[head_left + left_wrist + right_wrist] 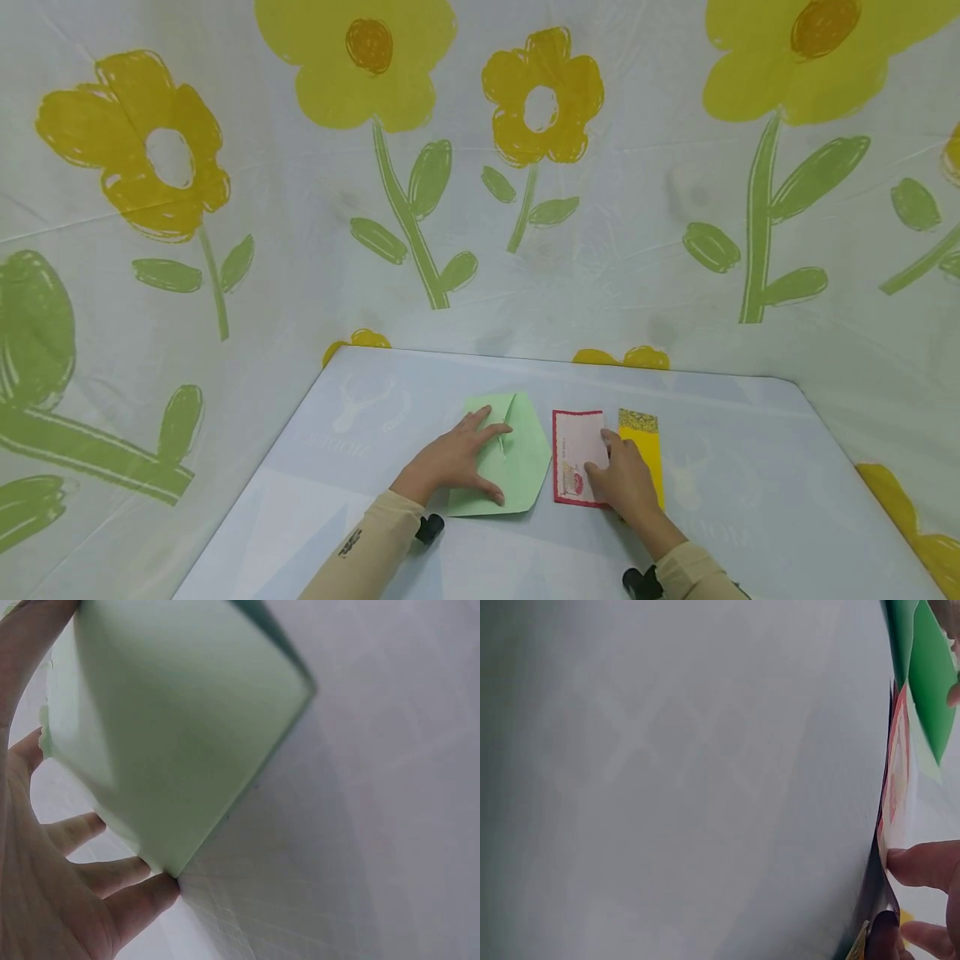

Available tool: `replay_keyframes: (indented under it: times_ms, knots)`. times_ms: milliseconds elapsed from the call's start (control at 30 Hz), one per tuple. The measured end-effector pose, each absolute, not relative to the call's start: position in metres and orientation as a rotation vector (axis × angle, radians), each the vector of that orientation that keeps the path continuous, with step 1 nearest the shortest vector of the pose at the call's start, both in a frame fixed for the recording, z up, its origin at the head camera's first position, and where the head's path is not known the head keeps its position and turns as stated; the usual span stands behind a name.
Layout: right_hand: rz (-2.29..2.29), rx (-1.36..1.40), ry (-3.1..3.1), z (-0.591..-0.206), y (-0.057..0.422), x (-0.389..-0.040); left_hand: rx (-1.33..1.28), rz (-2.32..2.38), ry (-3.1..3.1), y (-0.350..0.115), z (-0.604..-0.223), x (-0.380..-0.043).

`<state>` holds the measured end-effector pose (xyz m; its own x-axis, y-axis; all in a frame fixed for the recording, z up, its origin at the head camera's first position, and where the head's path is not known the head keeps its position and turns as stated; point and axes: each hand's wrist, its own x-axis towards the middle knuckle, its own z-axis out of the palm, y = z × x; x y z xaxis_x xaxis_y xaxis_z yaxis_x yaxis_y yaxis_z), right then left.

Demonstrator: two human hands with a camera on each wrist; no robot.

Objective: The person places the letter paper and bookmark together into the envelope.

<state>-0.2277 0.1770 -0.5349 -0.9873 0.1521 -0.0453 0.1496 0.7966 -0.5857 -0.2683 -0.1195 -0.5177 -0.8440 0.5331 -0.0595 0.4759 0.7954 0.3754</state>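
A light green paper envelope point(525, 467) with a pointed flap on its right side lies on the table. My left hand point(459, 457) rests on it, fingers spread, thumb toward the near side; the left wrist view shows the green paper point(187, 735) beside the fingertips. To the right is a white card point(573, 442) with a red scalloped border and a small printed picture. At its right edge my right hand point(626, 479) pinches the card, thumb on its face, one finger partly hidden at the edge. A yellow card point(641, 429) with a glittery gold band lies partly beneath that hand.
The table point(360, 467) has a pale blue and white cover with faint deer-head prints. White cloth walls point(570, 292) with yellow flowers stand behind and at both sides. Each wrist carries a small black camera point(430, 529).
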Motion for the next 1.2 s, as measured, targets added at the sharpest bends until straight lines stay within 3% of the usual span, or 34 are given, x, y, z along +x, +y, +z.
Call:
replay_keyframes:
  times_ms: [1200]
  knots:
    - [1.035,-0.163,-2.836,-0.5330,0.1768,-0.2260,0.784,0.518,2.822,-0.1187,-0.5161,-0.2661]
